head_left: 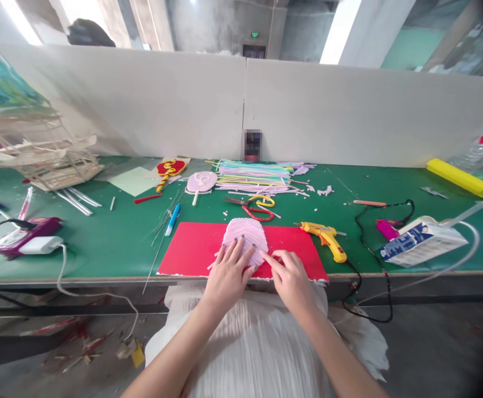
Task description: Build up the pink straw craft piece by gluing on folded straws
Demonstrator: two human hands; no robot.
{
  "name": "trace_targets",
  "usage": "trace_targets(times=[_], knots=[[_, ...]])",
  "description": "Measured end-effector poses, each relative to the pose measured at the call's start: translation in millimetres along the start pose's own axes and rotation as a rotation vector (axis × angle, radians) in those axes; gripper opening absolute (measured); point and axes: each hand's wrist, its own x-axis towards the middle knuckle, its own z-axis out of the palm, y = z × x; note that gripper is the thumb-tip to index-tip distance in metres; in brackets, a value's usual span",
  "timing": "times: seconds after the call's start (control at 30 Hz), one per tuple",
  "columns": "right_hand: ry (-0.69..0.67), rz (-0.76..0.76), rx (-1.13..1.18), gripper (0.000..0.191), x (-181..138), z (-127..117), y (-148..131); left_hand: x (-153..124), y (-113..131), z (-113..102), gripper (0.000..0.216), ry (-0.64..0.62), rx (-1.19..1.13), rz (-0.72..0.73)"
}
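Observation:
A pale pink ribbed piece (pixel 246 229), rounded at the top, lies flat on a red board (pixel 191 243) at the table's front edge. My left hand (pixel 230 271) rests on its lower left part, fingers spread and flat. At its lower right edge, my right hand (pixel 289 273) touches with an outstretched index finger; the other fingers are loosely curled and I see nothing held in them. Just behind the board lie scissors (pixel 258 213) with red and yellow handles. A yellow glue gun (pixel 326 237) lies at the board's right end.
Coloured strips (pixel 253 176) lie in a bundle at the back, beside a round pink piece (pixel 201 181). A blue pen (pixel 172 219) lies left of the board. A carton (pixel 421 243) and cables are at right; a power strip (pixel 27 235) and stick model (pixel 54 160) at left.

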Motion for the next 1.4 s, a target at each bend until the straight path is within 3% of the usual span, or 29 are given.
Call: trace_targets(times=[0.37,0.67,1.4], knots=[[-0.011,-0.016,-0.070,0.045,0,4,-1,0,0,4,0.054,-0.008,0.036,-0.004],[0.012,-0.187,0.039,0.059,1,7,2,-1,2,5,0.049,0.024,0.067,0.021],[0.097,-0.071,0.179,0.045,3,8,5,-1,2,2,0.046,0.022,0.028,0.013]])
